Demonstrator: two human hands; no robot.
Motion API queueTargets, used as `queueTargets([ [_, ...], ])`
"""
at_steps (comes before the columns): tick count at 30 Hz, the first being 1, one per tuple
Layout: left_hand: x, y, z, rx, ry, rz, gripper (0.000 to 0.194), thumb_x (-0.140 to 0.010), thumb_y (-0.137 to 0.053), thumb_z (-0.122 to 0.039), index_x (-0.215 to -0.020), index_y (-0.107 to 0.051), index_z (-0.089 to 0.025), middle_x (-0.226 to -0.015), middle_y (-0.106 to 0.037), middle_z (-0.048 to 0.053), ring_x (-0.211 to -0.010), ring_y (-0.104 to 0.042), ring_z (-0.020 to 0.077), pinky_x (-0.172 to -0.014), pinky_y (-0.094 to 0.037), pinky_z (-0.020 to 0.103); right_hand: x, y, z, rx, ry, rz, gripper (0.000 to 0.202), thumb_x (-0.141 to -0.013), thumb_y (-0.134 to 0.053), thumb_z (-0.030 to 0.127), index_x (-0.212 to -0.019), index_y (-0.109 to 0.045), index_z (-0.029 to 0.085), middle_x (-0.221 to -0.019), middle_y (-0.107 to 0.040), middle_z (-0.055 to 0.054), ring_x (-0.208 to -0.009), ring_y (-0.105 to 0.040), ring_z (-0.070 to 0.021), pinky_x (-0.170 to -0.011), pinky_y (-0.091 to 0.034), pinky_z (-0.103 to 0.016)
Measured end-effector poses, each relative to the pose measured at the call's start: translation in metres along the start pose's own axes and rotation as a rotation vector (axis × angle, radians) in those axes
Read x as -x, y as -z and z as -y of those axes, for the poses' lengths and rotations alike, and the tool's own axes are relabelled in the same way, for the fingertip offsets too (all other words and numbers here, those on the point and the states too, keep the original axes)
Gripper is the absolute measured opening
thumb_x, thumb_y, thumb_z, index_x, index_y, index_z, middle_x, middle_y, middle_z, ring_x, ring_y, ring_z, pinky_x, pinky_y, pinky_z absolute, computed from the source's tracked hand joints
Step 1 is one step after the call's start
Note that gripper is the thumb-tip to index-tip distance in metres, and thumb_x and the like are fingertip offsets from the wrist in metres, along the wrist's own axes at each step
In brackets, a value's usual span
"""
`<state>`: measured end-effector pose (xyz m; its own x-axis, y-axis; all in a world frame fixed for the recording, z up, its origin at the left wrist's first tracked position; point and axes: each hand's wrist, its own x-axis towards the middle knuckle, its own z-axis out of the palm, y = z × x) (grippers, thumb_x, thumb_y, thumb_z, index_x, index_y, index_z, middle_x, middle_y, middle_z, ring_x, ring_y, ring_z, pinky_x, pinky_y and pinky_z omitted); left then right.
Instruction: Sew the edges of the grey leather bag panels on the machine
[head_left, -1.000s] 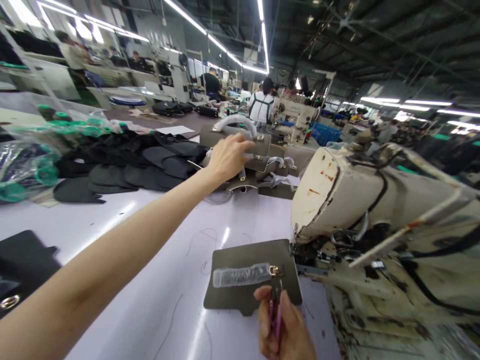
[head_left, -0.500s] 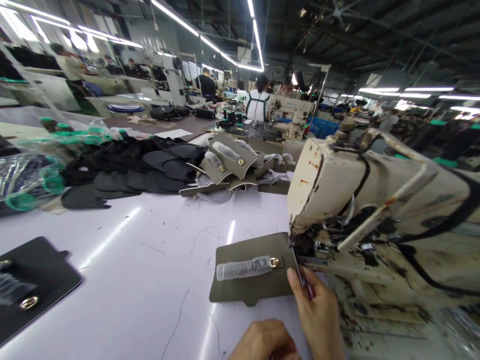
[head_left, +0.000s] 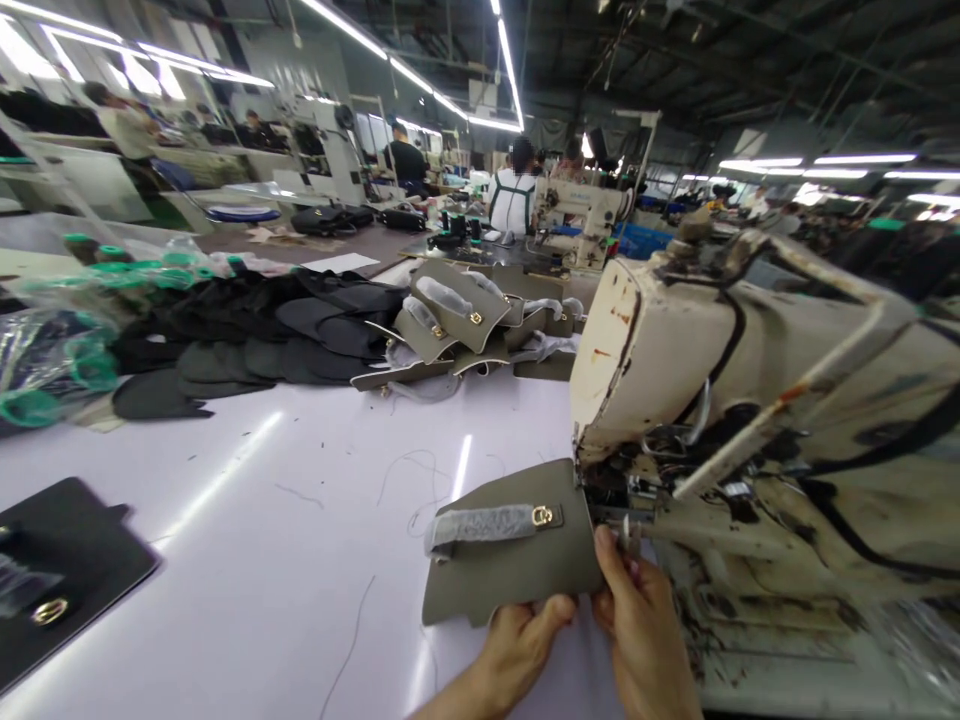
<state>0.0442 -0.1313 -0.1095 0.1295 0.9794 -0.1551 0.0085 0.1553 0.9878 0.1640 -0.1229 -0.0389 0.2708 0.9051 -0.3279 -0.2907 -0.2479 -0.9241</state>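
Observation:
An olive-green leather bag panel (head_left: 510, 580) lies at the sewing machine (head_left: 675, 370), its far right corner by the needle area. A strap wrapped in clear plastic (head_left: 480, 522) with a gold buckle (head_left: 543, 515) crosses it. My left hand (head_left: 521, 645) pinches the panel's near edge, thumb on top. At the right edge, my right hand (head_left: 637, 610) is closed around what look like thread snips (head_left: 630, 540), a metal blade and a pinkish handle showing; its thumb is close to the panel's edge.
Olive panels with wrapped straps (head_left: 457, 310) are piled at the table's back. Beside them lie stacked black pieces (head_left: 247, 330) and plastic-wrapped green-ended spools (head_left: 60, 370). A black panel (head_left: 67, 570) rests at left, and loose threads (head_left: 349, 640) lie on the white tabletop (head_left: 247, 580).
My left hand has moved up and taken hold of the panel's near edge. The panel has turned and bent slightly. My right hand has shifted a little right, with the snips' blade now showing.

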Motion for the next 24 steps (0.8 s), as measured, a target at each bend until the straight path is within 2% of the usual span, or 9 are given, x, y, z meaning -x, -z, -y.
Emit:
queueTargets([
  [2,-0.001,0.0,-0.001,-0.024,-0.032,-0.03,0.06,-0.072,-0.053,-0.08,-0.063,-0.062,-0.021,-0.062,-0.062,0.008,-0.063,-0.056,0.0218,-0.062,-0.048,0.032,-0.001,0.003,0.0,-0.062,-0.017,0.037,0.051,-0.075,-0.079,0.05,-0.06,-0.041,0.02,-0.055,-0.019,0.01,-0.051,-0.014,-0.0061,-0.045,-0.012,-0.023],
  [5,-0.003,-0.002,-0.005,-0.051,-0.061,-0.056,0.061,-0.074,-0.051,-0.079,-0.062,-0.062,-0.02,-0.062,-0.062,0.008,-0.062,-0.057,0.0214,-0.063,-0.048,0.032,-0.003,0.006,0.003,-0.11,-0.019,0.132,0.04,-0.079,-0.077,0.047,-0.067,-0.054,0.016,-0.057,-0.019,0.01,-0.051,-0.011,-0.0055,-0.046,-0.01,-0.022],
  [8,-0.003,-0.004,-0.013,-0.044,-0.073,-0.058,0.063,-0.078,-0.047,-0.078,-0.06,-0.059,-0.019,-0.061,-0.059,0.007,-0.061,-0.056,0.0201,-0.065,-0.047,0.032,-0.006,0.007,0.01,-0.061,0.006,0.178,0.031,-0.077,-0.079,0.043,-0.079,-0.069,0.014,-0.053,-0.03,0.009,-0.049,-0.016,-0.005,-0.045,-0.014,-0.021],
  [11,0.0,-0.008,-0.024,0.031,-0.033,-0.049,0.058,-0.084,-0.048,-0.071,-0.058,-0.053,-0.02,-0.058,-0.055,0.005,-0.059,-0.053,0.0174,-0.064,-0.045,0.03,-0.008,0.009,0.018,0.047,0.102,0.222,0.023,-0.077,-0.078,0.037,-0.081,-0.076,0.015,-0.059,-0.052,0.003,-0.053,-0.038,-0.0092,-0.051,-0.031,-0.023],
  [13,0.003,-0.011,-0.032,0.082,0.008,-0.056,0.054,-0.087,-0.049,-0.065,-0.057,-0.05,-0.02,-0.058,-0.052,0.003,-0.058,-0.05,0.0156,-0.064,-0.044,0.028,-0.009,0.011,0.024,0.164,0.184,0.262,0.021,-0.082,-0.073,0.035,-0.078,-0.077,0.015,-0.064,-0.057,0.0,-0.062,-0.048,-0.0133,-0.06,-0.038,-0.025],
  [18,0.01,-0.011,-0.039,0.149,0.058,-0.07,0.046,-0.091,-0.053,-0.055,-0.062,-0.051,-0.019,-0.06,-0.05,0.0,-0.061,-0.048,0.0135,-0.064,-0.039,0.026,-0.006,0.015,0.041,0.51,0.345,0.221,0.031,-0.089,-0.064,0.039,-0.072,-0.074,0.015,-0.061,-0.055,0.002,-0.058,-0.044,-0.011,-0.056,-0.033,-0.024],
  [21,0.01,-0.006,-0.042,0.138,0.058,-0.03,0.045,-0.091,-0.054,-0.053,-0.064,-0.053,-0.018,-0.062,-0.051,0.0,-0.062,-0.049,0.0133,-0.064,-0.04,0.026,-0.005,0.011,0.046,0.524,0.319,0.223,0.024,-0.086,-0.068,0.036,-0.075,-0.075,0.016,-0.063,-0.058,0.002,-0.059,-0.047,-0.0113,-0.057,-0.035,-0.023],
  [24,0.008,0.001,-0.047,0.141,0.061,0.063,0.05,-0.092,-0.049,-0.058,-0.064,-0.056,-0.017,-0.062,-0.054,0.002,-0.061,-0.05,0.0144,-0.065,-0.042,0.028,-0.01,0.008,0.042,0.369,0.224,0.228,0.02,-0.08,-0.073,0.034,-0.073,-0.077,0.015,-0.063,-0.06,0.0,-0.059,-0.048,-0.0124,-0.057,-0.037,-0.024],
])
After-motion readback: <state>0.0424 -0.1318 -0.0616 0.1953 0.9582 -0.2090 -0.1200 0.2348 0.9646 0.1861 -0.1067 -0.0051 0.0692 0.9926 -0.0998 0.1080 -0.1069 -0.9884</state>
